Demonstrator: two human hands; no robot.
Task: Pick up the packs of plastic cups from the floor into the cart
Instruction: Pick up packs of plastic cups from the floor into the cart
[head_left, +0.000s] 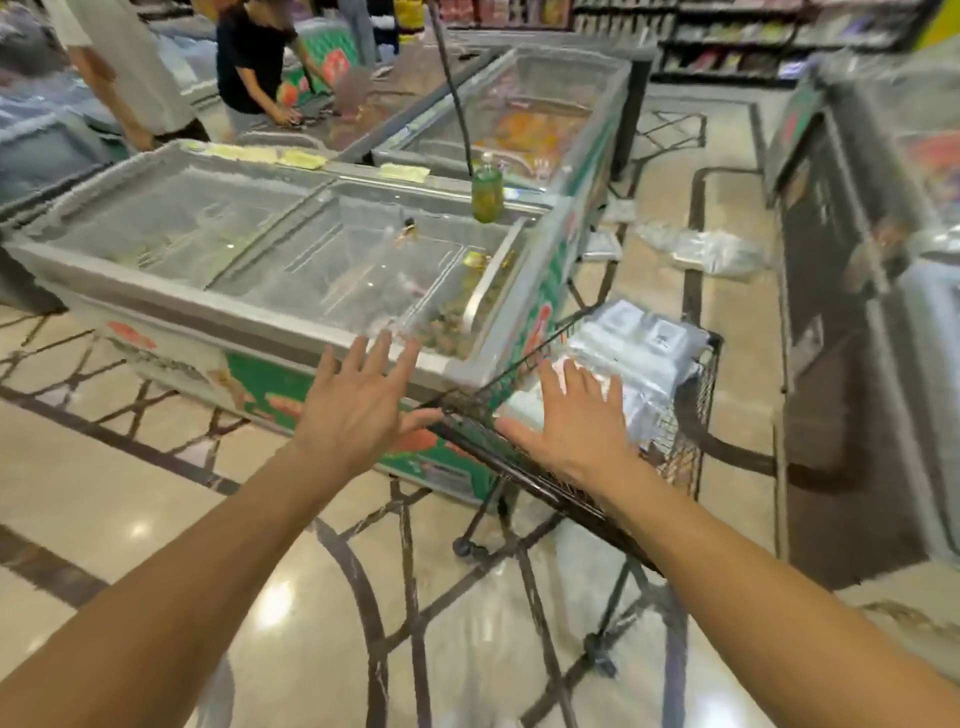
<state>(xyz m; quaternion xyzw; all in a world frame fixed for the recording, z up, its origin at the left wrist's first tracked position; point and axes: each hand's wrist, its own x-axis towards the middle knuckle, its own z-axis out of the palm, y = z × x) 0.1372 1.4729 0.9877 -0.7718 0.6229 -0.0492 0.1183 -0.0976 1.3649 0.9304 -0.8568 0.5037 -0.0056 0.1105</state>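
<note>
Both hands are empty, fingers spread: the left hand (358, 410) beside the cart (691, 410), the right hand (571, 421) over packs (639, 353) already inside. Farther along the floor (727, 467), more packs (711, 252) lie loose; likely best to roll the cart close first.

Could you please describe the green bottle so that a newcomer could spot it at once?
Find the long glass-topped chest freezer left of the cart. At its far right corner stands the bottle, upright, the only tall green thing on the lids.

Clear cup packs (636, 348) piled in wire cart (696, 395), others (711, 252) on floor
</note>
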